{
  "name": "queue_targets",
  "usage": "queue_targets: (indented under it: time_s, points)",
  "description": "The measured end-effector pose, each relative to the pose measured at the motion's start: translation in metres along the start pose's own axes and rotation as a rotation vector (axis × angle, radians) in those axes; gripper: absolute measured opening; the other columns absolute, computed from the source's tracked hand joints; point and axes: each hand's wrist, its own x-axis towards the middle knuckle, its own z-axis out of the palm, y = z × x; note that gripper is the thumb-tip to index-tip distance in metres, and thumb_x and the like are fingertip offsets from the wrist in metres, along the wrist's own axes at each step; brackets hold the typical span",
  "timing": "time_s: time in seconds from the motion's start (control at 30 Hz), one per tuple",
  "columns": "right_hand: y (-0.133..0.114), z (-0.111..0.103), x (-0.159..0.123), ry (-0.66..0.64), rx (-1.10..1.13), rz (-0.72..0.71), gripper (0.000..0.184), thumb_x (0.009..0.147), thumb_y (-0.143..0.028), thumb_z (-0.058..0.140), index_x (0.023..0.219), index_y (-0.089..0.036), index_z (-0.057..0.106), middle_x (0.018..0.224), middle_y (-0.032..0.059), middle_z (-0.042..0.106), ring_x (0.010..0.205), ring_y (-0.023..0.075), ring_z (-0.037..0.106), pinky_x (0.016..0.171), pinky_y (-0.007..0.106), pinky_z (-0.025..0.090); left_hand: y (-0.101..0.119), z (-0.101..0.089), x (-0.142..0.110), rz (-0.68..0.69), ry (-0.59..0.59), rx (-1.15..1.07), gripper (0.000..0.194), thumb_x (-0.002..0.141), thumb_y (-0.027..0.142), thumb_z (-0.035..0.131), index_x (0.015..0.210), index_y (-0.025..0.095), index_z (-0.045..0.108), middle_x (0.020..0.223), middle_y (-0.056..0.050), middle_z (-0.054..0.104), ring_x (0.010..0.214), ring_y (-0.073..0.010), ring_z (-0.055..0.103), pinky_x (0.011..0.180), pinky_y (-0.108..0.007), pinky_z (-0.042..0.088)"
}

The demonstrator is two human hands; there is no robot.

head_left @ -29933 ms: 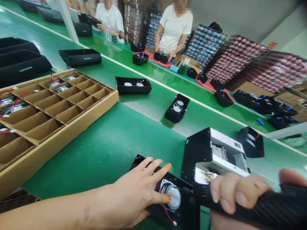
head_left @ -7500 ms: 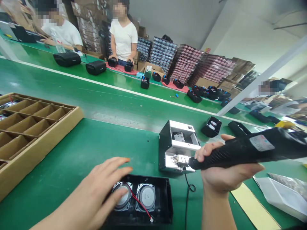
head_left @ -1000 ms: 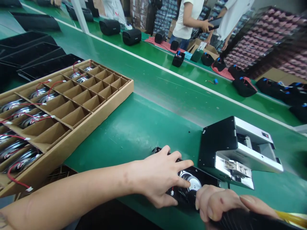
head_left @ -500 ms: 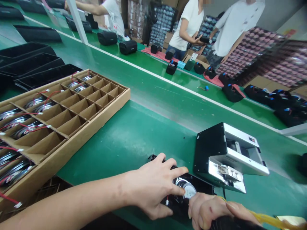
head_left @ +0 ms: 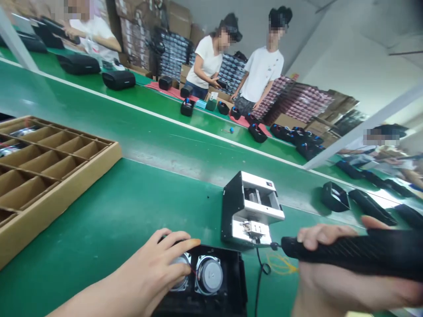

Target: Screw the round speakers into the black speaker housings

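My left hand [head_left: 165,264] lies with spread fingers over the left side of a black speaker housing [head_left: 236,281]. Its fingers partly cover one round speaker driver [head_left: 181,268]. Beside it in the housing sits a second speaker driver [head_left: 211,275], its grey back facing up. To the right, my right hand [head_left: 327,251] is raised, wrapped round a black electric screwdriver [head_left: 350,253] held almost level and apart from the housing. A cord meets the screwdriver's narrow left end. Its other end runs out of the picture.
A silver-and-black screw feeder [head_left: 253,211] stands just behind the housing. A divided cardboard box [head_left: 62,198] with some drivers is at left. A black cable [head_left: 259,286] and yellow cord [head_left: 280,264] lie at right. Across the green bench are black housings [head_left: 119,80] and several co-workers.
My right hand has lifted away from the housing to the right with the screwdriver. My left hand stays on the housing. The view has swung right, and both drivers now show more.
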Motion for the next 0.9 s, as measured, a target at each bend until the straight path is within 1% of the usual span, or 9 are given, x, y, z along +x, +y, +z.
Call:
queue_targets:
  time_s: [0.1,0.2,0.27,0.37,0.53,0.6,0.73,0.8,0.9]
  points:
    - [0.004,0.027,-0.01,-0.047,-0.064,-0.124,0.093,0.072,-0.104,0.026,0.103,-0.024,0.063,0.045,-0.0067,0.055,0.024,0.0179,0.04,0.023,0.033,0.036,-0.004,0.004,-0.007,0.017,-0.016,0.077,0.05,0.083,-0.001,0.049,0.119,0.028,0.067,0.162,-0.006,0.051,0.141,-0.0333,0.049,0.107,-0.052,0.038]
    - [0.009,0.038,-0.024,-0.097,-0.056,-0.096,0.09,0.074,-0.103,0.03,0.102,-0.024,0.062,0.048,-0.0069,0.058,0.026,0.0167,0.043,0.025,0.032,0.038,-0.007,0.004,-0.012,0.025,-0.018,0.114,0.067,0.078,-0.002,0.048,0.132,0.034,0.063,0.166,-0.004,0.047,0.141,-0.0318,0.049,0.107,-0.051,0.037]
    - [0.012,0.038,-0.031,-0.093,-0.055,-0.06,0.087,0.076,-0.101,0.033,0.101,-0.023,0.062,0.049,-0.007,0.058,0.029,0.0157,0.044,0.028,0.03,0.039,-0.009,0.003,-0.013,0.037,-0.013,0.109,0.072,0.075,-0.005,0.046,0.132,0.036,0.064,0.167,-0.001,0.045,0.139,-0.0296,0.051,0.108,-0.049,0.038]
    - [0.011,0.033,-0.032,-0.117,-0.015,-0.016,0.087,0.077,-0.101,0.034,0.101,-0.023,0.064,0.049,-0.0064,0.058,0.03,0.0151,0.044,0.03,0.03,0.039,-0.013,0.002,-0.011,0.06,-0.019,0.08,0.067,0.074,-0.004,0.046,0.122,0.036,0.068,0.167,0.002,0.045,0.138,-0.028,0.052,0.108,-0.046,0.04]
    - [0.002,0.026,-0.025,-0.064,0.053,-0.05,0.092,0.074,-0.102,0.035,0.111,-0.024,0.066,0.052,-0.006,0.06,0.031,0.0161,0.043,0.028,0.032,0.039,-0.011,0.002,-0.011,0.067,0.0,0.113,0.058,0.077,-0.001,0.049,0.119,0.034,0.07,0.165,0.005,0.05,0.14,-0.0272,0.054,0.112,-0.044,0.04]
    - [0.002,0.028,-0.023,-0.054,0.045,-0.06,0.091,0.074,-0.102,0.036,0.111,-0.024,0.066,0.052,-0.0063,0.059,0.032,0.0166,0.043,0.028,0.032,0.039,-0.005,0.004,-0.012,0.039,0.043,0.135,0.054,0.085,0.004,0.05,0.126,0.033,0.068,0.163,0.005,0.052,0.14,-0.0255,0.055,0.117,-0.044,0.037]
    - [0.008,0.037,-0.026,-0.102,0.023,-0.041,0.088,0.077,-0.1,0.033,0.108,-0.024,0.065,0.053,-0.006,0.06,0.033,0.0159,0.046,0.031,0.031,0.041,0.0,0.006,-0.02,-0.031,0.106,0.154,0.052,0.096,0.023,0.056,0.147,0.034,0.056,0.163,0.006,0.052,0.147,-0.0243,0.052,0.131,-0.043,0.022]
    - [0.012,0.041,-0.028,-0.108,0.009,-0.032,0.088,0.078,-0.1,0.031,0.106,-0.023,0.065,0.052,-0.006,0.059,0.034,0.0151,0.046,0.031,0.029,0.04,-0.005,0.005,-0.023,0.02,0.038,0.129,0.066,0.094,0.038,0.069,0.157,0.034,0.048,0.166,0.002,0.048,0.15,-0.0278,0.05,0.133,-0.045,0.022]
    - [0.014,0.045,-0.03,-0.097,-0.006,-0.008,0.086,0.08,-0.098,0.031,0.104,-0.022,0.063,0.052,-0.006,0.057,0.034,0.0142,0.046,0.032,0.028,0.039,-0.015,0.002,-0.024,0.089,-0.087,0.09,0.096,0.08,0.049,0.086,0.163,0.033,0.04,0.17,-0.003,0.041,0.152,-0.0354,0.046,0.133,-0.051,0.026]
